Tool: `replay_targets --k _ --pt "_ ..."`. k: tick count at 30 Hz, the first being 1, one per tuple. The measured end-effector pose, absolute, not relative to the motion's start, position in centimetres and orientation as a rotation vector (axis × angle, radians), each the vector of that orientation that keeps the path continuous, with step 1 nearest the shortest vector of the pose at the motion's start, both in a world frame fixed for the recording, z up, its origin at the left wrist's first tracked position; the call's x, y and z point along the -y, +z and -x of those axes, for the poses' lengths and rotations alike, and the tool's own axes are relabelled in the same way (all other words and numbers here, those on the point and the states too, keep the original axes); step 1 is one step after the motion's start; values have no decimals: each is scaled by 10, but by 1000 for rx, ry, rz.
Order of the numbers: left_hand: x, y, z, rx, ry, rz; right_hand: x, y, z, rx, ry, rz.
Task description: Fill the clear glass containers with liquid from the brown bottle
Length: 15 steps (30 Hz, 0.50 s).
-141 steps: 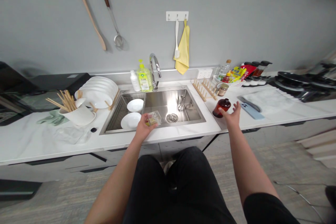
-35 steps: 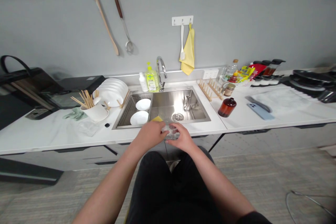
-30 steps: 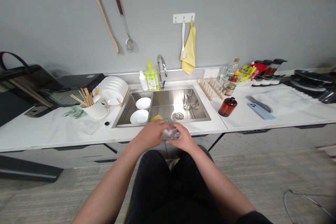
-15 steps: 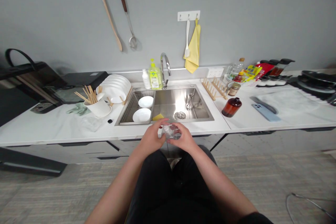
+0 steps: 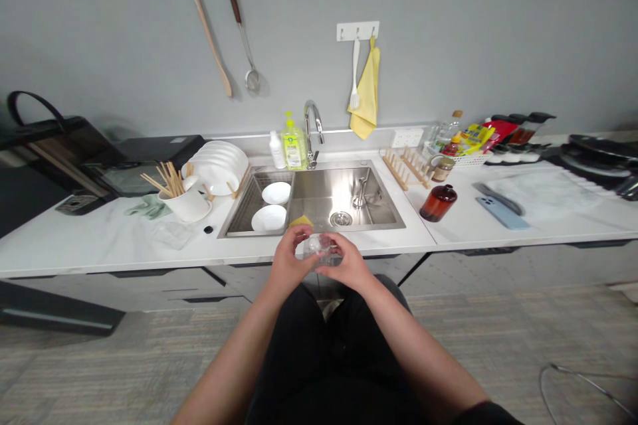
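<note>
A small clear plastic container (image 5: 318, 246) is held between my hands, in front of the sink's near edge. My left hand (image 5: 294, 257) curls round its left side with thumb and fingers. On the right side my right hand (image 5: 345, 261) grips it the same way. Something whitish shows inside or on the container, too small to make out. Just behind my left hand lies a yellow cloth or sponge (image 5: 301, 220) at the sink's edge. Two white bowls (image 5: 269, 218) sit in the left basin, left of the steel sink (image 5: 323, 196).
White plates (image 5: 219, 166) and a white chopstick holder (image 5: 185, 204) stand left, near crumpled clear plastic (image 5: 172, 235). A faucet (image 5: 312, 136) and green soap bottle (image 5: 294, 145) are behind the sink. A brown bottle (image 5: 438, 203) and blue phone (image 5: 502, 212) are right.
My left hand has shifted slightly, its fingers now higher at the container's left side. The container has turned or tilted a little; my right hand has barely moved.
</note>
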<state>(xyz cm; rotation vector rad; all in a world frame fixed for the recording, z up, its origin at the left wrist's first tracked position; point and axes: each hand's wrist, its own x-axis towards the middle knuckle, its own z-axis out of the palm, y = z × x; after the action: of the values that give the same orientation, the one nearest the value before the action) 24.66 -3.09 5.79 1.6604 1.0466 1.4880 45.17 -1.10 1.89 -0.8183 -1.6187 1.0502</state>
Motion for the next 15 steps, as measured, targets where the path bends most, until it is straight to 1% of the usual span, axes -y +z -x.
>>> replay_targets --k 5,10,13,15 --pt "31 55 -248 -860 1375 -1623 14 23 -453 1612 1077 810" --pt "32 53 -250 -981 1470 -1603 15 22 -455 1590 1098 778" --pt "30 52 -248 -841 1406 -1563 15 20 -455 1567 1122 763" --pt "27 50 -248 -759 1432 -1557 15 20 -455 1560 1136 769"
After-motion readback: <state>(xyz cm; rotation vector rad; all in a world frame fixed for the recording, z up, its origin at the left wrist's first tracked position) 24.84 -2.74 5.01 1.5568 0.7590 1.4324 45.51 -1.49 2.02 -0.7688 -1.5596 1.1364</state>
